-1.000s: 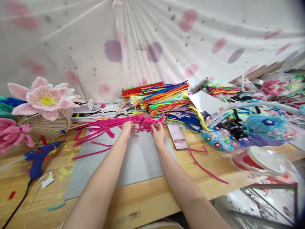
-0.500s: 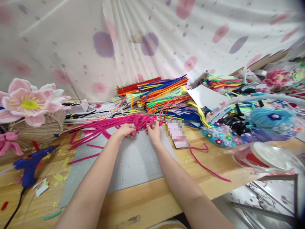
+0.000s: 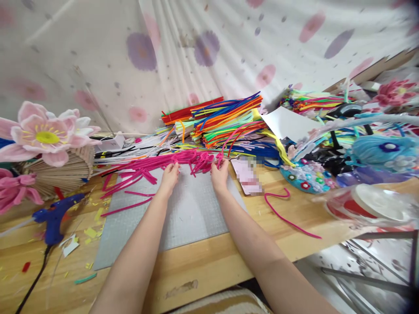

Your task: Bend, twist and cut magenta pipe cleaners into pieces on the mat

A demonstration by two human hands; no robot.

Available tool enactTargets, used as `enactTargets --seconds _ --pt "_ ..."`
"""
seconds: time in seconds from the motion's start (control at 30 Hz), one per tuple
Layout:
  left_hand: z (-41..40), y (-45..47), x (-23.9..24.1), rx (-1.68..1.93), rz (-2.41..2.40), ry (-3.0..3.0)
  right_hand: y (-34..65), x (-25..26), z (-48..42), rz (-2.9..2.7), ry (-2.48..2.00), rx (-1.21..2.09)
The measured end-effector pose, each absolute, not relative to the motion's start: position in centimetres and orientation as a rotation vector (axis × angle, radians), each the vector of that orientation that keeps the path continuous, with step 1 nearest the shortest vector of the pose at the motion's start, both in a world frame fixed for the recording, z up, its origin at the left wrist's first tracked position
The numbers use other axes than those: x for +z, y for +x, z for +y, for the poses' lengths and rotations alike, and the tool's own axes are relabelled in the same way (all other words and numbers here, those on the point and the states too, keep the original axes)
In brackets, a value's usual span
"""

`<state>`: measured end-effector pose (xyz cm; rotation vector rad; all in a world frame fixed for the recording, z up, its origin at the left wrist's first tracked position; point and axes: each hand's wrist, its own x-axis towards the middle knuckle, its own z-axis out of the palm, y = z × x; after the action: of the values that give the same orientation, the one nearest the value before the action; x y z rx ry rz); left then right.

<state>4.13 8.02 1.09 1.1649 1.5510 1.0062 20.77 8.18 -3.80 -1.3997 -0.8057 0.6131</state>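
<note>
Magenta pipe cleaners (image 3: 147,165) lie in a long loose heap across the back of a grey cutting mat (image 3: 193,213). My left hand (image 3: 170,176) is at the heap's front edge, its fingertips pinched on a magenta pipe cleaner. To its right, my right hand (image 3: 220,174) is closed on a bent magenta piece. Between the two hands sits a cluster of looped magenta pipe cleaners (image 3: 202,162). What exactly lies under the fingers is too small to make out fully. Several cut magenta strands rest on the mat's left side.
At left are a blue glue gun (image 3: 57,218), yellow scraps and a pink fabric-like flower (image 3: 46,136). Bundles of coloured pipe cleaners (image 3: 225,120) are piled behind. A phone (image 3: 247,176), a blue flowered piece (image 3: 304,176) and a lidded cup (image 3: 366,203) stand on the right.
My left hand has moved left from the looped cluster, widening the gap between my hands. My right hand has shifted slightly right. The camera view has turned a little.
</note>
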Motion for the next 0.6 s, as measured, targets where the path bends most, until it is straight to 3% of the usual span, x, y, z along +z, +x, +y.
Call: enactTargets --seconds 0.23,0.47,0.6 --pt "10.2 7.3 0.5 0.528 2.095 1.692 20.8 -2.9 7.5 -0.868 -1.376 0.557" --pt "9.8 5.9 0.3 0.729 2.106 1.606 20.7 -2.8 7.6 -0.857 -1.386 0.603" --pt "8.9 6.9 0.5 0.667 2.041 1.734 20.4 -2.5 7.3 -0.903 -1.422 0.608"
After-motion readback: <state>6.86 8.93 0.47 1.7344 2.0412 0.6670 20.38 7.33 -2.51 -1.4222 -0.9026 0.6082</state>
